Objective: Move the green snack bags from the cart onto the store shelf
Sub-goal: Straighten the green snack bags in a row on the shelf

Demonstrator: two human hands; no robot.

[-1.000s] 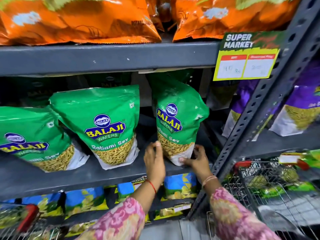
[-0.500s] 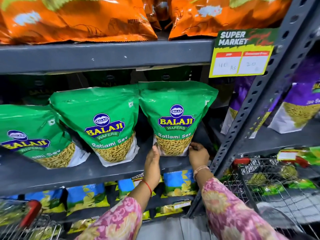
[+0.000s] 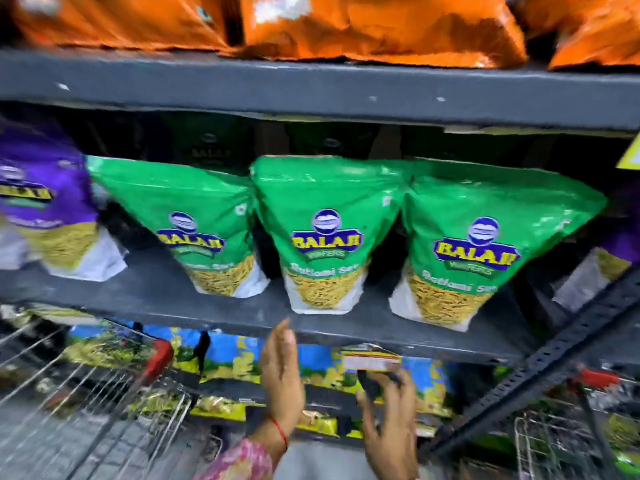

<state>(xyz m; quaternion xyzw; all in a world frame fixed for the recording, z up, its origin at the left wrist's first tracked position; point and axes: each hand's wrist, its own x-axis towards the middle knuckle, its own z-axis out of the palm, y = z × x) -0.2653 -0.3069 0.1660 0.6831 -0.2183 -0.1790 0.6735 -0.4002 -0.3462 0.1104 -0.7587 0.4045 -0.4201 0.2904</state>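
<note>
Three green bags (image 3: pixel 485 251) are standing along the shelf's (image 3: pixel 242 315) front edge. Both hands are hanging just below it, left hand (image 3: pixel 282 382) flat and spread, right hand (image 3: pixel 388 417) loose and holding nothing. The cart (image 3: pixel 104 393) is sitting bottom left; best to be taking the next bag two-handed, low on its sides.

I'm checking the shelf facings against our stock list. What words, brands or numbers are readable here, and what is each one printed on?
"BALAJI": logo on each of the three green bags, left, middle and right.
"BALAJI", faint: dark bag behind.
Logo on the purple bag: cropped and blurred, not readable for sure.
Smaller lines under the logos: too blurred.
Shelf-edge price tag: print unreadable.
Orange bags on the top shelf: no legible text.
</note>
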